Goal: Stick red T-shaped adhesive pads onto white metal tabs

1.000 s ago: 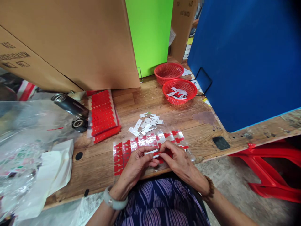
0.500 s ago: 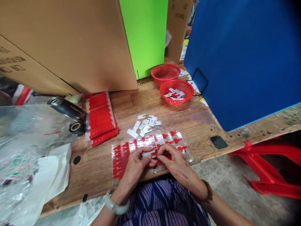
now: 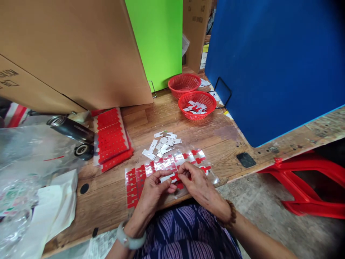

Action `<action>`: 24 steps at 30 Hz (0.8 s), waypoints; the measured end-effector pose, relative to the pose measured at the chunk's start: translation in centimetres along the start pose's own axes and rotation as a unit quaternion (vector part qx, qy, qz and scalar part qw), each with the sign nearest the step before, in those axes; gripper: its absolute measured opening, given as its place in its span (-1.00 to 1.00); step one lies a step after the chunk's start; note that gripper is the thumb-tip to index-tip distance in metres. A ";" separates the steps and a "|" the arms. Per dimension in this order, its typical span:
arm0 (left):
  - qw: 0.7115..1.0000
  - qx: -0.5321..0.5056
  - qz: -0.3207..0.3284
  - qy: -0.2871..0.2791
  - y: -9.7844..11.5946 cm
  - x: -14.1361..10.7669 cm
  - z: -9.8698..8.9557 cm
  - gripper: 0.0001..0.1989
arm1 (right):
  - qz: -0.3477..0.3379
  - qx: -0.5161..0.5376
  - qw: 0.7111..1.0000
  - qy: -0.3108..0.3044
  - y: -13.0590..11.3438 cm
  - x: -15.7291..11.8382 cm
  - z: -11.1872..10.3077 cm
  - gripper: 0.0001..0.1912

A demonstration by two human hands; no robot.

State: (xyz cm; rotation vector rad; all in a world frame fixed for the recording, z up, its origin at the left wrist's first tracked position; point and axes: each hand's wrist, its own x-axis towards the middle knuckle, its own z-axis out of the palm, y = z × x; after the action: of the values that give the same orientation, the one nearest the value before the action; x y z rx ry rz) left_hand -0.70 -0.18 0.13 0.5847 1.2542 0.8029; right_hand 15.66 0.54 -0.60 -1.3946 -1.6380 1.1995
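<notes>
Remotely, I noted the left hand (image 3: 152,189) pinching a white plate (image 3: 166,178) above the red-patterned sheet (image 3: 132,189) on the tabletop (image 3: 104,194), the right hand (image 3: 195,183) gripping a red piece (image 3: 175,177) at its end, several plates (image 3: 200,107), at least one red-marked, in the front basket (image 3: 198,116), and a loose pile (image 3: 165,141) showing no red, apparently outstanding.

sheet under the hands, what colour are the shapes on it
The shapes are red; they show best in the head view.
</notes>
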 end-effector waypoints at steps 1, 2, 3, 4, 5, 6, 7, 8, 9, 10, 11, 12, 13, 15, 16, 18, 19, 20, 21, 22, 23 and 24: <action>1.000 -0.003 -0.001 0.000 0.0 0.0 0.0 -0.49 | -0.001 -0.011 1.000 0.003 -0.2 0.0 0.0 -0.88; 1.000 -0.005 -0.001 0.001 0.0 0.0 0.0 -0.48 | -0.003 -0.021 1.000 0.005 -0.3 0.0 0.0 -0.88; 1.000 -0.006 -0.002 0.002 0.0 0.0 0.1 -0.48 | -0.005 -0.030 1.000 0.006 -0.4 -0.1 -0.1 -0.87; 1.000 -0.005 -0.001 0.003 0.0 0.0 0.1 -0.47 | -0.006 -0.038 0.999 0.005 -0.5 -0.1 0.0 -0.87; 1.000 -0.003 0.000 0.004 0.0 0.0 0.2 -0.47 | -0.006 -0.045 0.999 0.005 -0.5 -0.1 0.0 -0.87; 1.000 0.001 0.002 0.006 0.0 -0.1 0.2 -0.47 | -0.005 -0.051 0.999 0.004 -0.5 -0.1 0.0 -0.87; 1.000 0.005 0.004 0.007 0.0 -0.1 0.3 -0.48 | -0.004 -0.058 0.998 0.003 -0.4 -0.1 0.0 -0.87; 1.000 0.009 0.007 0.008 0.0 -0.1 0.3 -0.49 | -0.002 -0.064 0.998 0.003 -0.4 -0.1 0.1 -0.88; 1.000 0.013 0.009 0.009 0.0 -0.2 0.3 -0.50 | -0.001 -0.069 0.998 0.003 -0.4 -0.1 0.1 -0.88; 1.000 0.016 0.009 0.010 0.0 -0.2 0.3 -0.50 | -0.002 -0.073 0.997 0.003 -0.3 -0.2 0.1 -0.88; 1.000 0.019 0.009 0.011 0.0 -0.2 0.3 -0.50 | -0.003 -0.075 0.997 0.003 -0.3 -0.2 0.1 -0.88; 1.000 0.022 0.007 0.011 0.0 -0.2 0.3 -0.50 | -0.004 -0.075 0.997 0.003 -0.3 -0.2 0.1 -0.88; 1.000 0.023 0.006 0.011 0.0 -0.2 0.3 -0.50 | -0.006 -0.075 0.997 0.002 -0.3 -0.2 0.0 -0.89; 1.000 0.023 0.004 0.010 0.0 -0.1 0.2 -0.50 | -0.010 -0.072 0.997 0.003 -0.4 -0.2 0.0 -0.89; 1.000 0.021 0.004 0.008 0.0 -0.1 0.2 -0.51 | -0.012 -0.070 0.997 0.004 -0.3 -0.2 -0.1 -0.90; 1.000 0.014 0.003 0.002 0.0 0.0 0.0 -0.52 | -0.014 -0.063 0.998 0.003 -0.2 -0.1 -0.1 -0.91; 1.000 0.010 0.001 -0.001 0.0 0.1 -0.1 -0.52 | -0.014 -0.058 0.998 0.003 -0.2 0.0 -0.1 -0.92; 1.000 0.006 -0.003 -0.004 -0.1 0.1 -0.1 -0.52 | -0.012 -0.053 0.999 0.007 0.0 0.1 -0.2 -0.93; 1.000 0.000 -0.009 -0.006 -0.1 0.2 -0.2 -0.52 | -0.010 -0.048 0.999 0.016 0.1 0.2 -0.3 -0.94; 1.000 -0.004 -0.015 -0.008 -0.1 0.2 -0.3 -0.52 | -0.008 -0.045 0.999 0.031 0.3 0.3 -0.4 -0.92; 1.000 -0.008 -0.020 -0.008 0.0 0.2 -0.3 -0.53 | -0.006 -0.042 0.998 0.047 0.5 0.4 -0.6 -0.90; 1.000 -0.010 -0.023 -0.007 0.0 0.2 -0.4 -0.53 | -0.004 -0.040 0.997 0.061 0.6 0.4 -0.8 -0.87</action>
State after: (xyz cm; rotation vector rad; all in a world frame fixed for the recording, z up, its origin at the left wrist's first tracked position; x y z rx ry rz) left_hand -1.04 -0.06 -0.08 0.5420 1.2408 0.7716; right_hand 16.48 1.15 -0.95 -1.4797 -1.6206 1.0326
